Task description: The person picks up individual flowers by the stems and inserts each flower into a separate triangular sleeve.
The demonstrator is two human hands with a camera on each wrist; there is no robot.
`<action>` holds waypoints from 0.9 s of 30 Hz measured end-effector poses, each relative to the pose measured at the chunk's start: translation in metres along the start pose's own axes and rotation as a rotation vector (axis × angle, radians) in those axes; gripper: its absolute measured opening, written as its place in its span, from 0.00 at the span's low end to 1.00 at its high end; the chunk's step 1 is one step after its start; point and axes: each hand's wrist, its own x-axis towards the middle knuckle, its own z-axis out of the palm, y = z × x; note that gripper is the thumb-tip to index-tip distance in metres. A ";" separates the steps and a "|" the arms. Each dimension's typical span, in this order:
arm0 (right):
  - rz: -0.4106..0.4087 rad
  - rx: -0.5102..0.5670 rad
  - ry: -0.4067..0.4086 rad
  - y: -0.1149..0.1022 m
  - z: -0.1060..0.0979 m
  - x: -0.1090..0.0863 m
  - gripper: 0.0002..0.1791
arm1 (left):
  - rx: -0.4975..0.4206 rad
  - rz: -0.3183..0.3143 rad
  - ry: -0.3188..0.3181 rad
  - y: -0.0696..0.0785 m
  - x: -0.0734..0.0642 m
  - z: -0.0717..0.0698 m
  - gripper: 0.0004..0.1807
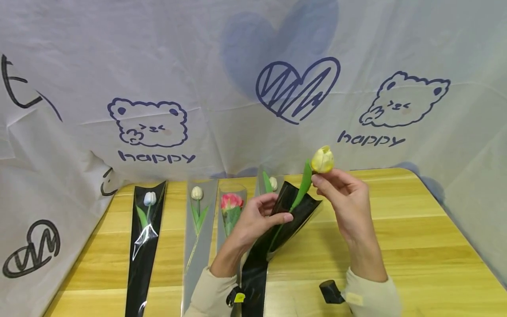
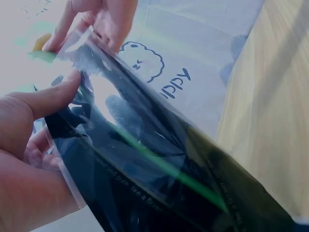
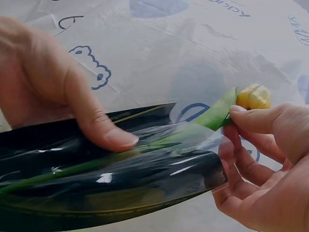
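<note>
My right hand (image 1: 350, 200) pinches a yellow tulip (image 1: 322, 159) just below its bloom, between thumb and fingers. The tulip's green leaf (image 3: 219, 111) stands out of the open end of a black flower sleeve (image 1: 259, 255), and its stem runs down inside. With thumb in front and fingers behind, my left hand (image 1: 259, 215) grips this sleeve near its mouth. In the right wrist view, clear film lies over the stem and part of the leaf. The sleeve is tilted, its mouth toward my right hand, and its lower part bends down toward the front of the table.
Left on the wooden table (image 1: 428, 246) lie a black sleeve with a pale blue tulip (image 1: 149, 199), a grey sleeve with a white tulip (image 1: 196, 193) and a sleeve with a red flower (image 1: 231, 201). Another white tulip (image 1: 273, 183) shows behind my left hand. A printed cloth (image 1: 222, 123) hangs behind.
</note>
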 end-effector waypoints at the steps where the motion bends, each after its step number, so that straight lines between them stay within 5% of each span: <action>1: 0.004 -0.015 -0.002 0.001 0.001 0.000 0.07 | 0.008 0.013 0.009 0.001 0.000 0.000 0.17; 9: 0.045 -0.133 -0.060 0.003 0.003 -0.001 0.08 | 0.005 0.099 0.060 0.004 -0.002 0.001 0.17; 16: 0.054 -0.247 -0.112 -0.001 0.001 -0.003 0.10 | 0.016 0.093 0.117 0.008 -0.004 0.003 0.20; 27: 0.107 -0.345 -0.212 -0.008 -0.007 -0.005 0.13 | 0.034 0.112 0.076 0.014 -0.007 0.006 0.19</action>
